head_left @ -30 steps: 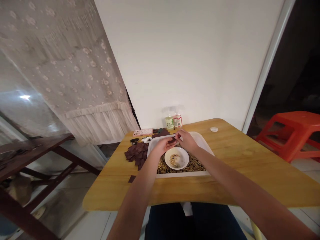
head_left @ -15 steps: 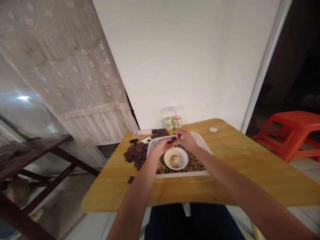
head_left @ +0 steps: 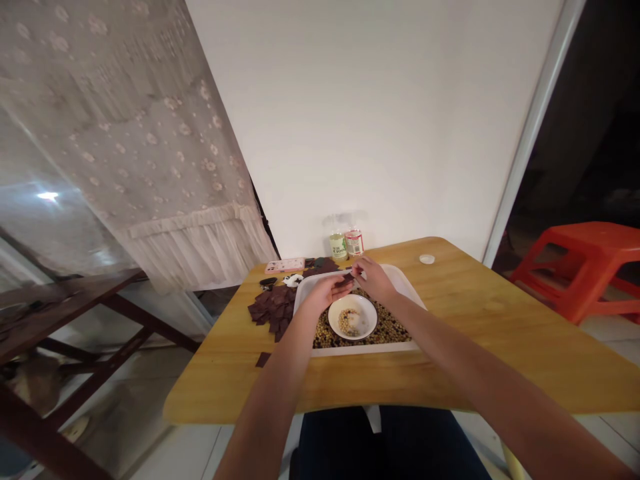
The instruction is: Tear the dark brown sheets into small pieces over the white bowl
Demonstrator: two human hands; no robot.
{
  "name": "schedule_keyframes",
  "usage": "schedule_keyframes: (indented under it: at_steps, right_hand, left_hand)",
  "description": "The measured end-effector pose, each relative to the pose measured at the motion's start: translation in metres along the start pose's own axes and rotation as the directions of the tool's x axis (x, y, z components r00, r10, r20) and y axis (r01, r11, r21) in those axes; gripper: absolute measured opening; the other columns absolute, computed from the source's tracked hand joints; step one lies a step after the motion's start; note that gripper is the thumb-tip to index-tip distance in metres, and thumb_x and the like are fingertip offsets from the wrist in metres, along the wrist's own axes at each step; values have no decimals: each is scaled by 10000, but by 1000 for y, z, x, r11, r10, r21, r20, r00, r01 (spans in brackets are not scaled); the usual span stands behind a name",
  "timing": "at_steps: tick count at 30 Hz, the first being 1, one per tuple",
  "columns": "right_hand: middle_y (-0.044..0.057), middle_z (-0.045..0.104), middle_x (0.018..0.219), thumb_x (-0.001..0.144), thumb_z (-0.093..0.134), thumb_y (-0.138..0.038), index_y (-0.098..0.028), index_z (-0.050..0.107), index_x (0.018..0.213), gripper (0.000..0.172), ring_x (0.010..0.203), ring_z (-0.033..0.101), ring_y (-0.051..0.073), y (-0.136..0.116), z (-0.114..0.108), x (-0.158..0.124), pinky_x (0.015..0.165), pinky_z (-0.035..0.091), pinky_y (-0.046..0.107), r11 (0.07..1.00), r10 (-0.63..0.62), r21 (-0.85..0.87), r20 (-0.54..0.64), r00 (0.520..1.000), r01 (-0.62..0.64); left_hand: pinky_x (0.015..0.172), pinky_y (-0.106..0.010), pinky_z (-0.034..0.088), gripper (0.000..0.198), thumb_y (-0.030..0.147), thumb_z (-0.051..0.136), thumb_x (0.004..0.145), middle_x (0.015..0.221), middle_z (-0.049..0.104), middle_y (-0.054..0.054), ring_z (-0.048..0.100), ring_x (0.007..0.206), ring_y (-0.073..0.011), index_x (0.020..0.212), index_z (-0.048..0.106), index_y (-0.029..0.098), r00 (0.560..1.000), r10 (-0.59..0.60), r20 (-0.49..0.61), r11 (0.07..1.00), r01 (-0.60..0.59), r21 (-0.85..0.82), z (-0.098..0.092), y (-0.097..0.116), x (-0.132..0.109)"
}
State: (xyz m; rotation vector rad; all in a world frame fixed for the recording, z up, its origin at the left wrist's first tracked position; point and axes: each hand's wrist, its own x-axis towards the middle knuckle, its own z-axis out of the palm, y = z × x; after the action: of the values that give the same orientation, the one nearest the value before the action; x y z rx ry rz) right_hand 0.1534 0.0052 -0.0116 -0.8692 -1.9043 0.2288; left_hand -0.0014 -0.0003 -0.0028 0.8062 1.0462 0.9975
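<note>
My left hand (head_left: 327, 292) and my right hand (head_left: 373, 277) meet over the far part of a white tray (head_left: 410, 283). Between their fingertips is a small dark brown square (head_left: 349, 277), thin like paper or cloth; the left fingers support it and the right fingers pinch at its edge. Whether anything lies on it is too small to tell. Just nearer to me, a white bowl (head_left: 369, 313) with a dark rim holds some pale beads or seeds (head_left: 349, 323). It rests on the many brown and yellowish beads or seeds (head_left: 393, 327) that fill the tray.
Left of the tray lies a heap of dark brown squares (head_left: 273, 308), with a single square (head_left: 263, 359) nearer the front. Two labelled bottles (head_left: 338, 247) stand by the wall, beside a pink phone-like case (head_left: 285, 265). A white lid (head_left: 427, 259) lies right; an orange stool (head_left: 585, 267) stands beyond the table.
</note>
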Motion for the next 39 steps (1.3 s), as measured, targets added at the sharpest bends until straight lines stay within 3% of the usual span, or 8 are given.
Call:
schedule_keyframes:
  at_steps: [7,20,26,31,39]
  right_hand:
    - [12,468,752,726,431,-64,-182,454,683,128,711,461,131,-1,2,-2,655,368,238,999,-42,32,36,998,41]
    - [10,450,721,706,429,-67,-186,441,663,127,689,446,136,-1,-1,0,636,362,244,999,-1,49,-1,1000,1]
    - [10,457,731,673,421,-52,-185,445,667,136,699,451,136,-3,-3,0,653,367,247,998,1,67,2,1000,-1]
    - [9,449,716,693,427,-71,-187,431,662,121,693,444,138,-5,-4,1,649,367,250,998,6,56,-25,1000,-5]
    - [10,472,713,732,474,-138,-191,430,682,84,700,459,146,-5,-4,2,656,374,262,999,35,34,-55,998,-34]
  left_hand:
    - [810,-311,504,109,64,506,751,760,680,-94,666,719,-162,788,605,89,1000,8,-16,1000,-8,2,0,0,1]
    - [769,-294,511,117,81,500,753,708,682,-90,666,678,-156,773,614,95,1000,-9,6,999,8,32,0,1,0]
    - [774,-313,510,125,75,490,754,748,687,-87,664,667,-149,792,606,103,999,46,-18,999,-46,-15,-1,1,-2]
    - [757,-299,515,117,98,510,756,763,689,-98,663,664,-155,794,620,98,999,30,33,998,-31,50,2,2,-4]
    - [754,-301,515,117,98,520,753,770,687,-93,663,659,-156,798,628,101,999,25,25,997,-27,69,3,3,-4]
